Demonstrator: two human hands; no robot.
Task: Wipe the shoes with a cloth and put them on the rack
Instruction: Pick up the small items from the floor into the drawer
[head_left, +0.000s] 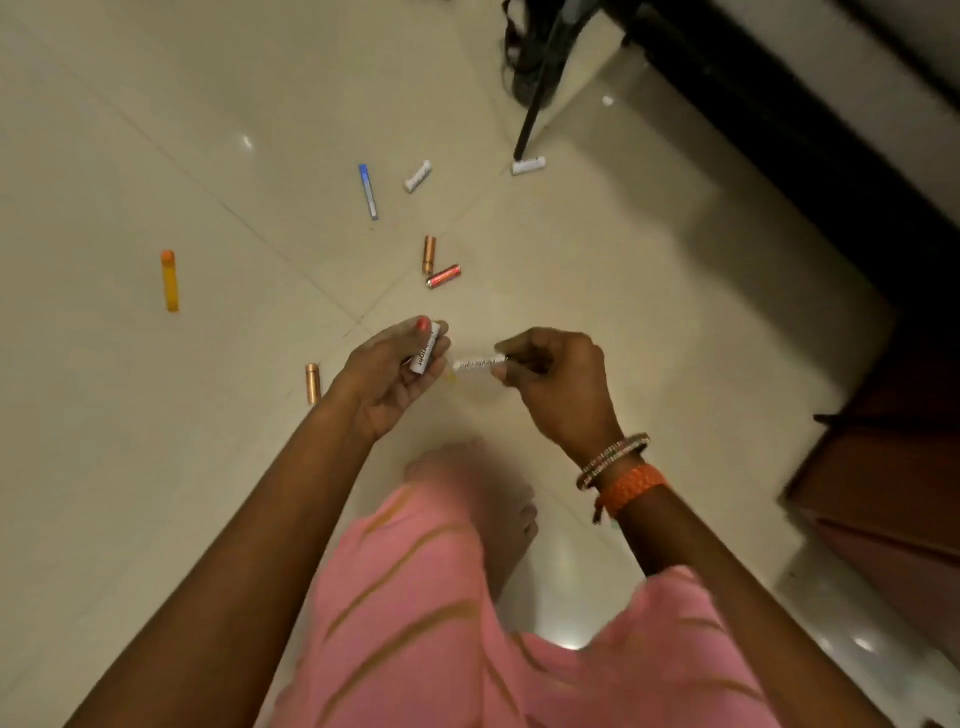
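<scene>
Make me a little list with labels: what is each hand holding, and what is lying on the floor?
left hand: holds a white battery
right hand: pinches another white battery
floor: two white, two copper, one red battery, a blue stick, an orange stick
shoes, cloth, rack: not in view
clothing: pink with tan stripes

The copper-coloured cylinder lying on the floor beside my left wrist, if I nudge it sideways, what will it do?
The copper-coloured cylinder looks round and smooth and lies on its side, so it would probably roll rather than slide. The glossy tiled floor gives little friction, so it may travel far. It appears rigid, so it is unlikely to bend when picked up.
</scene>
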